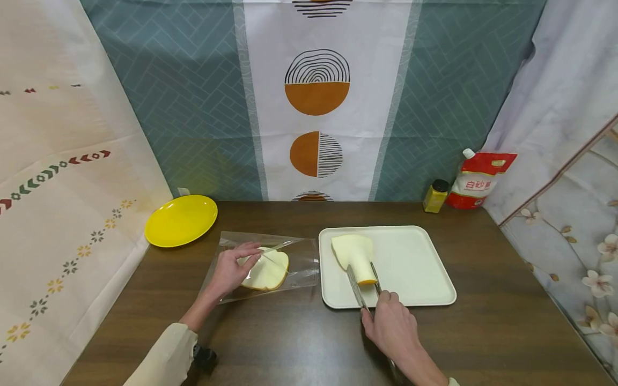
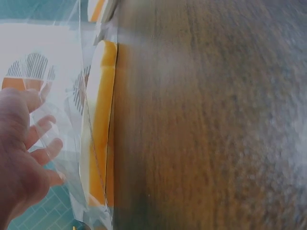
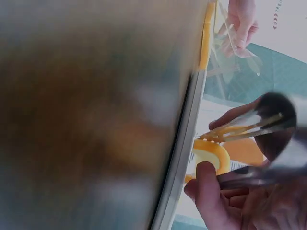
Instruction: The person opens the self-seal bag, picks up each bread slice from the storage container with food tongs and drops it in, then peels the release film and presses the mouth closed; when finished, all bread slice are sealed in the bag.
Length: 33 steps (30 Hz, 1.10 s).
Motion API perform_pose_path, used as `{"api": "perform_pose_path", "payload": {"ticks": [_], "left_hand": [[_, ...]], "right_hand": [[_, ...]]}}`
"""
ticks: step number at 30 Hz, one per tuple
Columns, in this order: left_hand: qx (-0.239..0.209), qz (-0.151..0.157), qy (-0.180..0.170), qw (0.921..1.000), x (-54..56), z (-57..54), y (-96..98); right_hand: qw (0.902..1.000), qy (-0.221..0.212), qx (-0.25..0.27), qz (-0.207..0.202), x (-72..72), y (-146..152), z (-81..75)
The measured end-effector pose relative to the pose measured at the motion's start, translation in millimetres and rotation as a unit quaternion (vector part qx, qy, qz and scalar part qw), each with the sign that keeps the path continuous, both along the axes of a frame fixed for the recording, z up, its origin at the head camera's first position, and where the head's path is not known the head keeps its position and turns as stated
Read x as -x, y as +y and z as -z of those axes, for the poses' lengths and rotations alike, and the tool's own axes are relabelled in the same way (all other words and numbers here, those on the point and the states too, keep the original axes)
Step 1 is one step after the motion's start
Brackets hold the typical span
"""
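Note:
On the white tray (image 1: 415,268) lies a slice of bread (image 1: 353,249), pale with a golden crust, its near end curled between the arms of metal tongs (image 1: 357,288). My right hand (image 1: 395,327) grips these tongs; the right wrist view shows their tips at the bent crust. To the left, a second slice of bread (image 1: 270,274) lies flat in a clear plastic bag (image 1: 303,261) on the table. My left hand (image 1: 230,272) holds the bag's upper film, lifted above that slice. In the left wrist view the film (image 2: 67,129) stands raised beside the fingers.
A yellow plate (image 1: 181,221) sits at the back left of the wooden table (image 1: 299,338). At the back right stand a small yellow jar with a black lid (image 1: 435,197) and a red and white pouch (image 1: 478,182). Patterned cloths hang behind and at both sides.

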<state>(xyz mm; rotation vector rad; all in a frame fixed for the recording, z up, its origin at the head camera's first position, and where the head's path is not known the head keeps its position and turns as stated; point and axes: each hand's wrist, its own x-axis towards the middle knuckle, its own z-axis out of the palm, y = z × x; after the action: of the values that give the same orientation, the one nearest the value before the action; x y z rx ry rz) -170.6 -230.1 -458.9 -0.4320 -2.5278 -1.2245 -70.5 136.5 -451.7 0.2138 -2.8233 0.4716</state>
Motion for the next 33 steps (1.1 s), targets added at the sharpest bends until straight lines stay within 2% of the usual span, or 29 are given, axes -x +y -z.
{"api": "perform_pose_path", "payload": {"ticks": [10, 17, 21, 26, 33], "left_hand": [[-0.004, -0.001, 0.007, 1.0000, 1.8, 1.8, -0.5], [0.000, -0.006, -0.013, 0.9999, 1.5, 0.6, -0.9], [-0.005, -0.007, -0.012, 0.9999, 2.0, 1.5, -1.2], [-0.011, -0.003, -0.005, 0.9999, 2.6, 1.5, -2.3], [-0.014, -0.008, -0.025, 0.9996, 1.3, -0.7, -2.7]], "right_hand": [[0.9983, 0.055, -0.019, -0.009, 0.0, 14.2, 1.2], [0.9969, 0.073, -0.012, -0.026, -1.1, 31.7, -3.0], [0.9930, 0.102, -0.022, -0.055, -1.1, 40.2, -6.8], [0.9827, 0.142, -0.046, -0.109, 2.7, 44.6, -11.3], [0.9737, 0.146, -0.079, -0.157, 9.3, 40.8, -20.1]]}}
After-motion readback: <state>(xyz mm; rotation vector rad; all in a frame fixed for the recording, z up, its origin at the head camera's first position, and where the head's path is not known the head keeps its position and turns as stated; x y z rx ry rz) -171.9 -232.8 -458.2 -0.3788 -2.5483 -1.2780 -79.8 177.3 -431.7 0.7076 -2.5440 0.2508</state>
